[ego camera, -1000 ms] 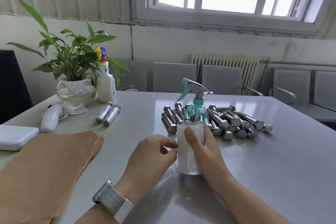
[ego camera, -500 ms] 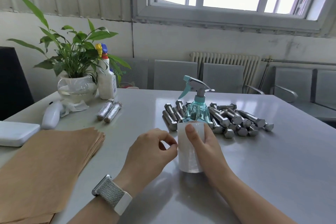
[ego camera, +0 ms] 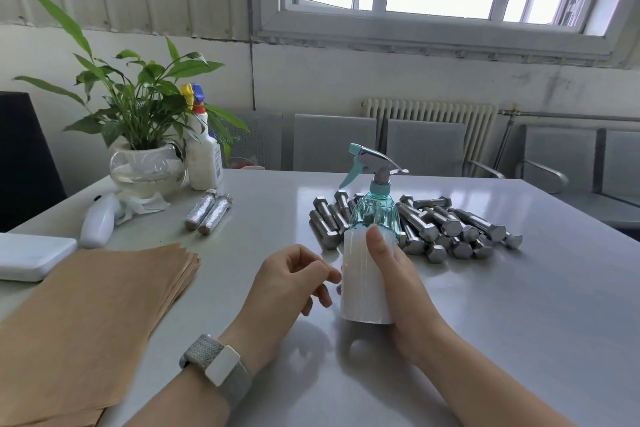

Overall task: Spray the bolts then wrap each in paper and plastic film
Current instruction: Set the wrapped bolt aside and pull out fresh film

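The roll of plastic film (ego camera: 363,279) is white with a faint gloss. The spray bottle (ego camera: 375,210) is clear teal, with a teal trigger and a silver-grey nozzle head. The bolts (ego camera: 446,227) are plain silver-grey metal. The stack of paper (ego camera: 93,315) is tan brown and unpatterned. The two wrapped bolts (ego camera: 209,213) look silvery grey with brown ends. The table (ego camera: 519,322) is pale glossy grey. The watch strap (ego camera: 216,362) is woven grey with a white clasp. The plant (ego camera: 138,107) has green leaves in a clear glass bowl. The bottle (ego camera: 204,156) behind it is white, with a red, yellow and blue top.
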